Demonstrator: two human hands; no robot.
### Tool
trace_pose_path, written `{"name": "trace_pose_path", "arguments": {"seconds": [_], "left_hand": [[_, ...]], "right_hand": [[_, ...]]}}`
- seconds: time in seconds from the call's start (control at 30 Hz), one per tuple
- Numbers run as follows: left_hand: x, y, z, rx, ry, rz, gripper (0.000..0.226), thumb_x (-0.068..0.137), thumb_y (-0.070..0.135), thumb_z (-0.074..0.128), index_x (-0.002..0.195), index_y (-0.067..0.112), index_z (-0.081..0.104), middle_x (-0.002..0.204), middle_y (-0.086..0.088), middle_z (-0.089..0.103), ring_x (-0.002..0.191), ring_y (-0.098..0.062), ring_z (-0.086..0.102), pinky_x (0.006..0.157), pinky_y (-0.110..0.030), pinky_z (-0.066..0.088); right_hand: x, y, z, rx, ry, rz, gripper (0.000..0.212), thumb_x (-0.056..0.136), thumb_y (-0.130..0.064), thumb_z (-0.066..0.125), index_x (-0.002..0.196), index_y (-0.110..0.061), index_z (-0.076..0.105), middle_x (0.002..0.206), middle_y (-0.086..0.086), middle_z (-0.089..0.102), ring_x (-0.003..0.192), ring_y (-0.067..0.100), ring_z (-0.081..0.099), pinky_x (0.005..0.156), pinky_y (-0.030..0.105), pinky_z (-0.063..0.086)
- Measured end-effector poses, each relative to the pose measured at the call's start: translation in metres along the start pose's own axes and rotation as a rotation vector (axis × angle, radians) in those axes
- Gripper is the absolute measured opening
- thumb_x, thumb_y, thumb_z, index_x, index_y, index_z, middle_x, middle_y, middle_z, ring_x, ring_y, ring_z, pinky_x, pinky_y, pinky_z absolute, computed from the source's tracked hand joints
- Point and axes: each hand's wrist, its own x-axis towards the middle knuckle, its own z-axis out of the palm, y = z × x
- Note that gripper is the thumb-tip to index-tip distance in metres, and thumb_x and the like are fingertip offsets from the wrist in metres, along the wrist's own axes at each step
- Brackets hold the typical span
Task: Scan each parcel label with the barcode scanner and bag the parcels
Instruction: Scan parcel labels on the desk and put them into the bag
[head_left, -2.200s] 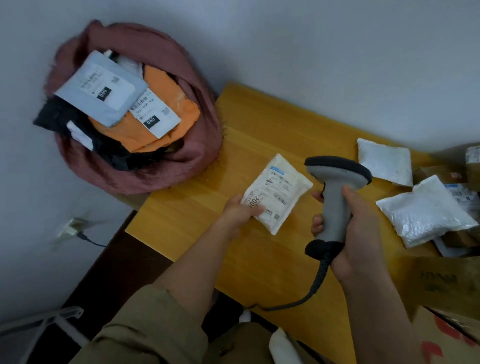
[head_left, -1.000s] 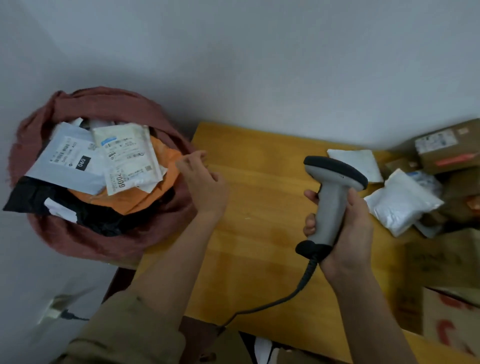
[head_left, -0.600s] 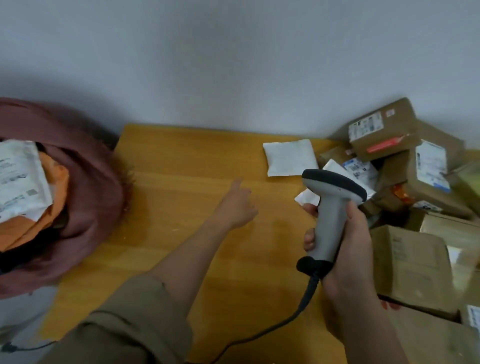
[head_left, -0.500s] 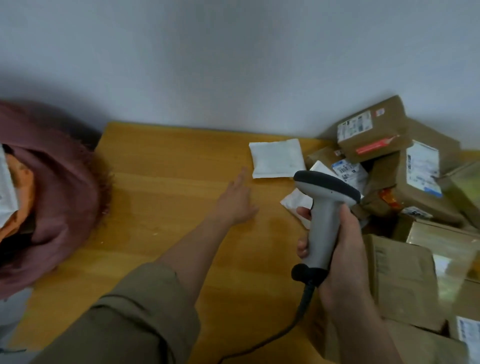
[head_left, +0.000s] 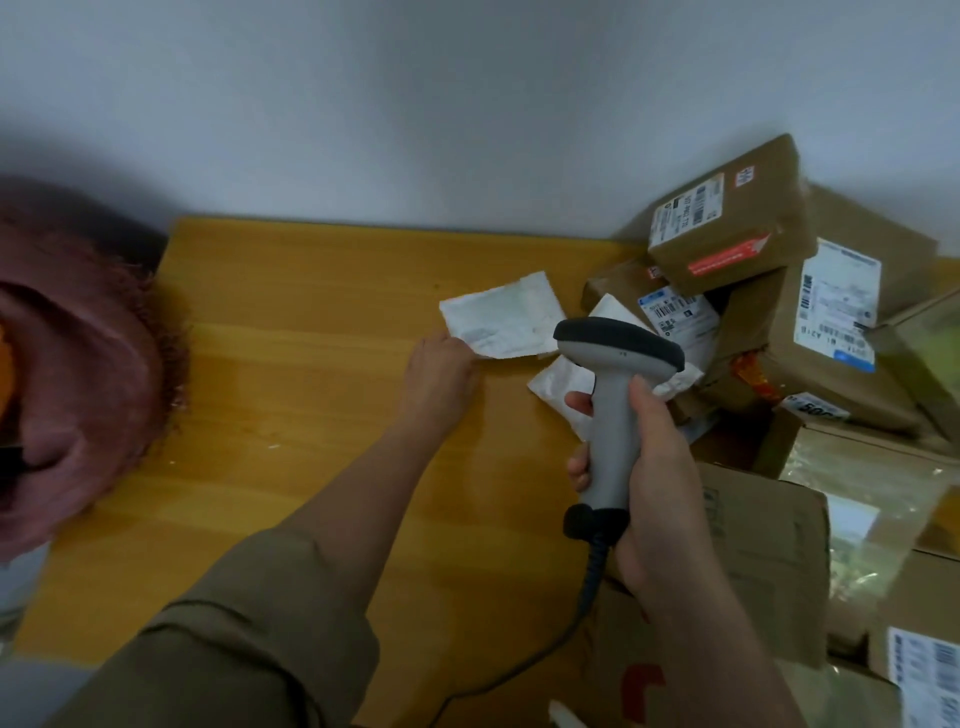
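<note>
My left hand (head_left: 440, 375) pinches the near left corner of a flat white parcel (head_left: 503, 315) lying on the wooden table (head_left: 291, 364). My right hand (head_left: 652, 467) grips the handle of a grey barcode scanner (head_left: 613, 395), held upright with its dark head above a second white padded parcel (head_left: 558, 382). The scanner's cable (head_left: 582, 613) hangs down toward the table's front edge. The dark pink bag (head_left: 78, 364) sits at the left edge of view, its contents mostly out of frame.
A pile of brown cardboard parcels (head_left: 727, 228) with white labels (head_left: 839, 306) crowds the right side of the table, with larger boxes (head_left: 769, 545) in front. A grey wall runs behind the table.
My left hand let go of the scanned white parcel in the pink bag, reached right across the table and took hold of another white parcel. The view swung right; the scanner stayed in my right hand.
</note>
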Motion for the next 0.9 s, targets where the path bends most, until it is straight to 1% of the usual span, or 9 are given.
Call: {"name": "trace_pose_path", "arguments": {"seconds": [0.07,0.17,0.27,0.4,0.5,0.63,0.77,0.83,0.9], "left_hand": [[-0.018,0.001,-0.006,-0.151,0.104,-0.061,0.016,0.092,0.012,0.060,0.089,0.003,0.073,0.089,-0.010,0.069,0.090,-0.023,0.056,0.082,-0.037,0.044],[-0.046,0.001,-0.020,-0.538,0.145,-0.267,0.010,0.091,0.014,0.066,0.083,0.009,0.068,0.082,-0.003,0.066,0.076,-0.013,0.057,0.070,-0.025,0.048],[-0.078,-0.007,-0.030,-1.029,0.191,-0.532,0.015,0.088,0.006,0.069,0.078,0.013,0.061,0.082,-0.003,0.065,0.077,-0.012,0.063,0.065,-0.018,0.053],[-0.131,-0.028,-0.030,-1.353,0.059,-0.796,0.023,0.089,-0.006,0.061,0.076,0.011,0.054,0.085,-0.005,0.062,0.086,-0.024,0.063,0.067,-0.030,0.055],[-0.179,-0.048,-0.016,-1.221,-0.229,-0.833,0.026,0.086,-0.012,0.057,0.073,0.011,0.057,0.089,-0.008,0.062,0.086,-0.026,0.061,0.080,-0.044,0.056],[-0.221,-0.060,0.001,-0.972,-0.460,-0.726,0.024,0.086,-0.008,0.054,0.070,0.009,0.057,0.079,-0.008,0.059,0.072,-0.021,0.054,0.063,-0.032,0.047],[-0.240,-0.051,0.010,-0.225,-0.246,-0.422,0.012,0.087,0.004,0.050,0.077,0.012,0.052,0.094,-0.011,0.049,0.087,-0.025,0.045,0.072,-0.036,0.041],[-0.242,-0.035,0.017,-0.169,-0.105,-0.322,0.011,0.088,0.006,0.049,0.097,0.010,0.053,0.108,-0.009,0.046,0.094,-0.024,0.043,0.079,-0.032,0.037],[-0.240,-0.013,0.029,-0.213,-0.064,-0.245,0.028,0.090,0.010,0.047,0.118,0.011,0.050,0.126,-0.009,0.045,0.110,-0.024,0.041,0.088,-0.032,0.031]], "right_hand": [[-0.002,0.004,0.001,-0.021,0.051,0.011,0.043,0.101,-0.048,0.041,0.092,-0.017,0.069,0.047,0.006,0.057,0.038,0.011,0.050,0.038,0.022,0.041],[-0.016,0.017,0.010,-0.048,0.116,-0.086,0.039,0.100,-0.046,0.048,0.103,-0.013,0.069,0.064,0.006,0.062,0.041,0.009,0.050,0.039,0.021,0.041],[-0.033,0.031,0.021,-0.022,0.106,-0.172,0.034,0.100,-0.039,0.051,0.116,-0.010,0.062,0.091,0.002,0.068,0.044,0.008,0.053,0.040,0.022,0.043],[-0.056,0.061,0.033,-0.103,0.139,-0.164,0.039,0.100,-0.039,0.051,0.118,-0.006,0.063,0.086,0.005,0.060,0.043,0.009,0.052,0.039,0.022,0.042],[-0.076,0.090,0.039,-0.114,0.136,-0.176,0.024,0.099,-0.030,0.055,0.107,-0.009,0.065,0.086,0.003,0.066,0.044,0.009,0.052,0.040,0.023,0.042],[-0.096,0.127,0.035,-0.158,0.117,-0.169,0.008,0.096,-0.022,0.060,0.095,-0.015,0.064,0.078,-0.003,0.071,0.046,0.010,0.053,0.042,0.024,0.043],[-0.106,0.149,0.024,-0.180,0.144,-0.127,0.009,0.094,-0.022,0.062,0.098,-0.014,0.063,0.076,-0.006,0.072,0.046,0.009,0.054,0.042,0.023,0.043],[-0.106,0.154,0.020,-0.192,0.162,-0.110,0.008,0.094,-0.022,0.062,0.098,-0.015,0.063,0.081,0.000,0.071,0.046,0.009,0.053,0.042,0.023,0.043],[-0.104,0.156,0.016,-0.213,0.162,-0.100,0.007,0.094,-0.022,0.062,0.097,-0.015,0.063,0.086,0.004,0.067,0.046,0.010,0.053,0.042,0.023,0.043]]}}
